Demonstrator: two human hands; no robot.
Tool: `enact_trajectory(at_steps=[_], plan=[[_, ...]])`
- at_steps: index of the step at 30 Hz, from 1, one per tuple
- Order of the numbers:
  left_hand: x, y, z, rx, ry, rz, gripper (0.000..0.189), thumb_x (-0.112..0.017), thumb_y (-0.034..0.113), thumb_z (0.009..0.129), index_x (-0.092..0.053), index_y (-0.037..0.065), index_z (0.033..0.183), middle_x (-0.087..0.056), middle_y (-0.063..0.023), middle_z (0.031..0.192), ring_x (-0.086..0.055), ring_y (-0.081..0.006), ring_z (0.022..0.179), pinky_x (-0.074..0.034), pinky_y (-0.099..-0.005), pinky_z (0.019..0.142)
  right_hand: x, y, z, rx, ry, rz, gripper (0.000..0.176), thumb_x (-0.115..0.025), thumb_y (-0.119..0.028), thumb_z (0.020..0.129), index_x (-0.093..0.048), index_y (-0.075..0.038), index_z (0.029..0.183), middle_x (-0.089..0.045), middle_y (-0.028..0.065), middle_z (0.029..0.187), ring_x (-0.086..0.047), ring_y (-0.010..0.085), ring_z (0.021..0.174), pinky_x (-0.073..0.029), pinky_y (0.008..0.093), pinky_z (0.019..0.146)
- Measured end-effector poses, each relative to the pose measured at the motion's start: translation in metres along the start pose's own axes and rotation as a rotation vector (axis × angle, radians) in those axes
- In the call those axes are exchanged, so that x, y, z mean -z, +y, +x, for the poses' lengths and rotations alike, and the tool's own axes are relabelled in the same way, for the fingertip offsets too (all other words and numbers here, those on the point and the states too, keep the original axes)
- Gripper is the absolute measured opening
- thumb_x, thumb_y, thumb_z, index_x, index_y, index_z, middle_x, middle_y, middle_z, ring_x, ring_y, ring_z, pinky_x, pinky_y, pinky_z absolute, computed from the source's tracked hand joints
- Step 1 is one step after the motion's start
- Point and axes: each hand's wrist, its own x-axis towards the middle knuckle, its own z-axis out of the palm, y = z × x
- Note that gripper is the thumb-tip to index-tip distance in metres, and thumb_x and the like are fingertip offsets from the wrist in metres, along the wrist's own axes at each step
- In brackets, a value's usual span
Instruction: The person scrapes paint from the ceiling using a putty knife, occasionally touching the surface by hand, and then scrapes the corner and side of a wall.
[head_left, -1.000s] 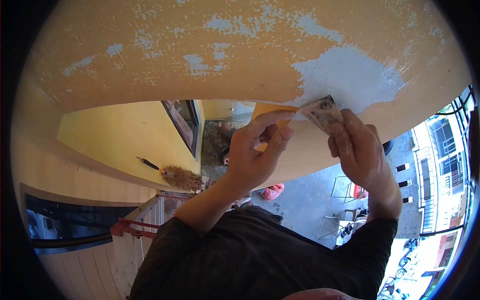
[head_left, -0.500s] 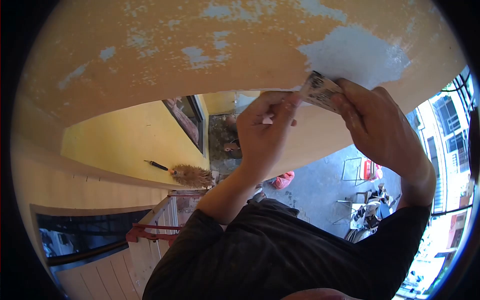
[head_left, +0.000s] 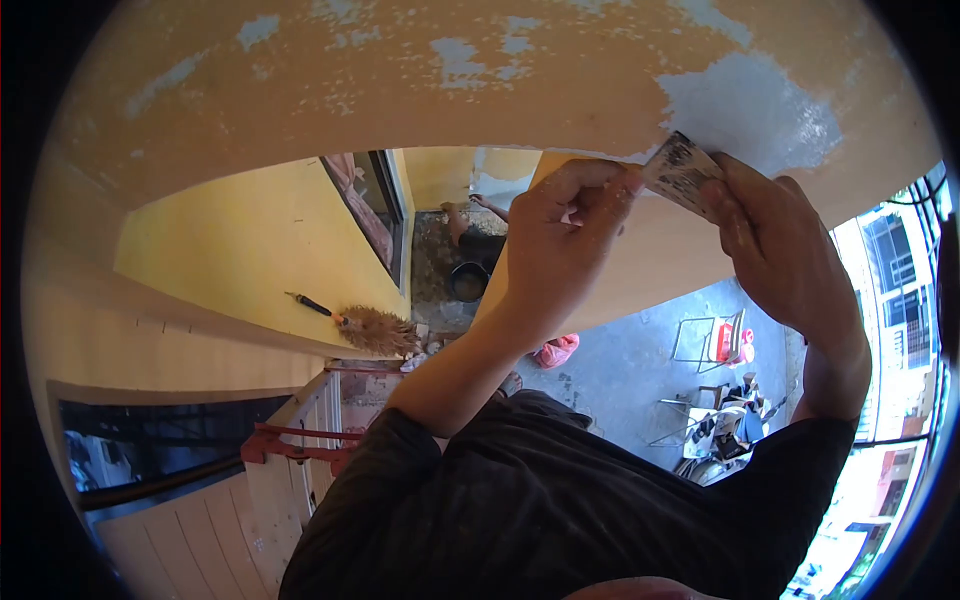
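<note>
Overhead is the curved edge of an orange-painted wall [head_left: 400, 115], marked with pale patches. Just below its large white patch [head_left: 750, 105], my right hand [head_left: 785, 235] grips a small flat piece of sandpaper [head_left: 684, 172] between thumb and fingers. The piece is beige with dark print-like marks, and its upper corner is at the patch's lower edge. My left hand [head_left: 570, 225] has its fingers curled, with the thumb and fingertip closed on the left edge of the same piece. Both arms are raised.
A ladder with red brackets [head_left: 300, 445] stands at lower left. A bristly brush [head_left: 375, 330] with a dark handle rests by the yellow wall. Far below are a dark bucket [head_left: 468, 281], a person's arm [head_left: 488, 207], a pink bag [head_left: 557, 350] and a folding chair [head_left: 715, 340].
Both hands and the sandpaper have shifted right in view, along with the wall patches. The view has tilted, and the bucket and the other person's arm now show more fully.
</note>
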Motion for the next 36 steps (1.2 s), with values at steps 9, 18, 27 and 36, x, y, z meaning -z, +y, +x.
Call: enact_trajectory(at_steps=[9, 18, 27, 36], plan=[[-0.003, -0.002, -0.001, -0.041, 0.016, -0.062, 0.015, -0.067, 0.014, 0.085, -0.062, 0.0, 0.086, -0.051, 0.0025, 0.06, -0.046, -0.0022, 0.052, -0.048, -0.0215, 0.054, 0.007, 0.005, 0.003, 0.03, -0.081, -0.069, 0.028, -0.042, -0.027, 0.096, -0.057, -0.003, 0.097, -0.056, 0.0174, 0.072, -0.052, 0.0328, 0.07, -0.041, 0.0412, 0.071], [-0.012, 0.0, -0.003, -0.013, 0.12, -0.082, 0.014, -0.067, 0.014, 0.084, -0.062, 0.0, 0.084, -0.048, 0.0026, 0.055, -0.042, -0.0032, 0.048, -0.05, -0.0232, 0.053, -0.006, 0.021, 0.003, 0.248, 0.125, -0.028, 0.029, -0.042, -0.022, 0.094, -0.057, 0.0, 0.082, -0.059, 0.021, 0.071, -0.058, 0.0394, 0.072, -0.046, 0.0461, 0.07], [0.003, 0.001, -0.003, -0.021, 0.087, -0.137, 0.015, -0.064, 0.013, 0.087, -0.062, -0.002, 0.088, -0.051, 0.001, 0.059, -0.045, -0.003, 0.051, -0.051, -0.0233, 0.053, -0.012, 0.013, 0.004, 0.222, 0.05, 0.034, 0.028, -0.042, -0.026, 0.096, -0.055, -0.002, 0.091, -0.059, 0.0192, 0.078, -0.056, 0.0368, 0.078, -0.044, 0.046, 0.074], [-0.004, 0.0, -0.006, -0.021, 0.072, -0.006, 0.011, -0.065, 0.01, 0.085, -0.064, -0.001, 0.087, -0.051, 0.0013, 0.059, -0.043, -0.0041, 0.049, -0.053, -0.026, 0.056, -0.015, 0.028, 0.001, 0.22, 0.066, 0.059, 0.024, -0.044, -0.024, 0.095, -0.055, -0.002, 0.091, -0.057, 0.021, 0.068, -0.056, 0.0388, 0.067, -0.044, 0.0469, 0.067]])
